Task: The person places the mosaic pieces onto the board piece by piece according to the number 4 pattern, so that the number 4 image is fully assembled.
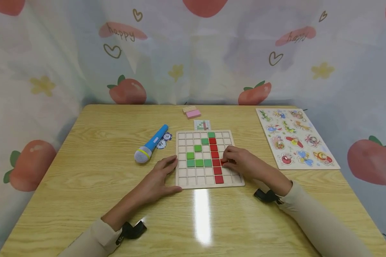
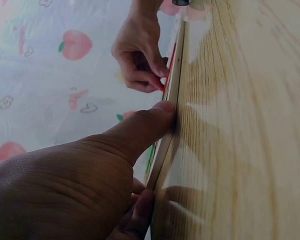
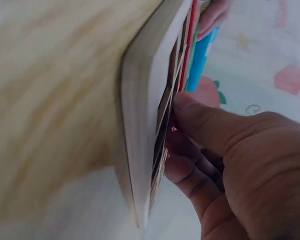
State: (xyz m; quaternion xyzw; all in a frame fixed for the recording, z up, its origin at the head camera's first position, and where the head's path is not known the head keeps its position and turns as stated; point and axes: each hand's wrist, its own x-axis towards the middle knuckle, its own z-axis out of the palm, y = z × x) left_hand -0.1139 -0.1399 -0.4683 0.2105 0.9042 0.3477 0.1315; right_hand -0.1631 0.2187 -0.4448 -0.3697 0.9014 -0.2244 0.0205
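In the head view a wooden grid board [image 1: 182, 181] lies on the table, with several red tiles [image 1: 216, 162] in one column and several green tiles [image 1: 197, 148] left of it. My right hand [image 1: 244, 162] pinches a small red tile [image 1: 223, 161] just right of the red column, its fingers covering part of the grid. My left hand [image 1: 156, 184] rests at the board's lower left corner, thumb on the front edge and fingers along the left edge. The left wrist view shows that straight thumb [image 2: 140, 127] against the board's edge.
Behind the board lie a small pattern card [image 1: 202, 124] and two erasers or blocks, one pink [image 1: 193, 114]. A blue toy microphone [image 1: 152, 142] and two round chips [image 1: 161, 144] lie to the left. At the right is an insect puzzle board [image 1: 296, 141].
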